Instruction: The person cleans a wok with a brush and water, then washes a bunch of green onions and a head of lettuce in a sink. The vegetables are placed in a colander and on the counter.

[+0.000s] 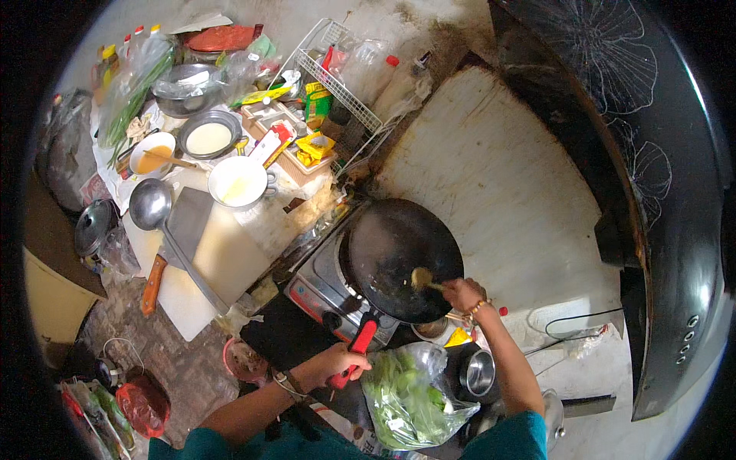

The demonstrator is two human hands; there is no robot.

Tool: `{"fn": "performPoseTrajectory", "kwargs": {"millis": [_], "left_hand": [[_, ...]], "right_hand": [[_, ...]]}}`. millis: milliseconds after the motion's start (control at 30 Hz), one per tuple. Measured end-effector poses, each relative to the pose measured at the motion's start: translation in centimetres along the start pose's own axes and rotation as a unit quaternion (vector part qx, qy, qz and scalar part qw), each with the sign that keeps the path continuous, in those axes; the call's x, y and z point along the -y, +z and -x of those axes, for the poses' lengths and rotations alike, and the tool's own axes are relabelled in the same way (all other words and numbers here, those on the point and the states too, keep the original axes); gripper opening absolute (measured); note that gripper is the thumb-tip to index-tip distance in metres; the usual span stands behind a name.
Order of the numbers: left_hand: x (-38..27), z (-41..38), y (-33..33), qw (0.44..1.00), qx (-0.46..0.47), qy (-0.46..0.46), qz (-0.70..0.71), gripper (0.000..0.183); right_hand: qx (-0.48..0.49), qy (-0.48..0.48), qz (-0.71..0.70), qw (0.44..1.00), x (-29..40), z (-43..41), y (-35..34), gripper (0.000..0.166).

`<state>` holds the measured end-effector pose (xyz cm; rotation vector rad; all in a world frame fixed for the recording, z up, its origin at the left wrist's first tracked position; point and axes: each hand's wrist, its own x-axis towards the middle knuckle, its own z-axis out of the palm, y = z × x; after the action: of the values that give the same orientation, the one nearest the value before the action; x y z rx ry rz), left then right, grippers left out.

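Note:
A dark wok (402,253) sits tilted on a gas stove (328,287). My left hand (352,363) is closed around the wok's red handle (363,339). Over the wok's right side, my right hand (464,296) grips a small brush-like tool (421,278); its head is near the wok's inner surface, and whether they touch is hard to tell. Inside, the wok is dark with a few small specks. Just right of my left hand lies a clear plastic bag of green vegetables (408,397).
To the left, a cleaver (187,221) and a steel ladle (150,204) lie on a cutting board (192,310). Bowls, including a white bowl (237,181), stand behind them near a wire rack (339,86). A range hood (678,230) overhangs at right. A metal pot (479,372) stands near my right forearm.

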<state>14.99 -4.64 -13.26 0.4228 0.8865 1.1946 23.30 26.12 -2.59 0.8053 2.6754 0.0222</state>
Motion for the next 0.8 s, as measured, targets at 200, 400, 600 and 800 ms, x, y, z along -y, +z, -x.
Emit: {"fn": "performPoseTrajectory", "kwargs": {"millis": [200, 400, 600, 800], "left_hand": [[1.8, -1.8, -0.1, 0.999, -0.003, -0.026, 0.027, 0.014], [0.4, -0.1, 1.0, 0.998, 0.011, -0.005, 0.059, 0.018], [0.1, -0.2, 3.0, 0.996, 0.065, 0.051, 0.045, 0.025], [1.9, -1.5, 2.5, 0.995, 0.075, 0.052, 0.033, 0.02]], "right_hand": [[-0.116, -0.061, -0.115, 0.985, 2.3, -7.8, 2.9, 0.029], [-0.033, -0.132, -0.19, 0.972, 4.8, -1.8, 1.5, 0.029], [-0.033, -0.002, -0.041, 0.999, 0.8, -2.5, 0.2, 0.029], [-0.113, -0.017, -0.158, 0.981, 3.0, -7.8, 3.0, 0.029]]}}
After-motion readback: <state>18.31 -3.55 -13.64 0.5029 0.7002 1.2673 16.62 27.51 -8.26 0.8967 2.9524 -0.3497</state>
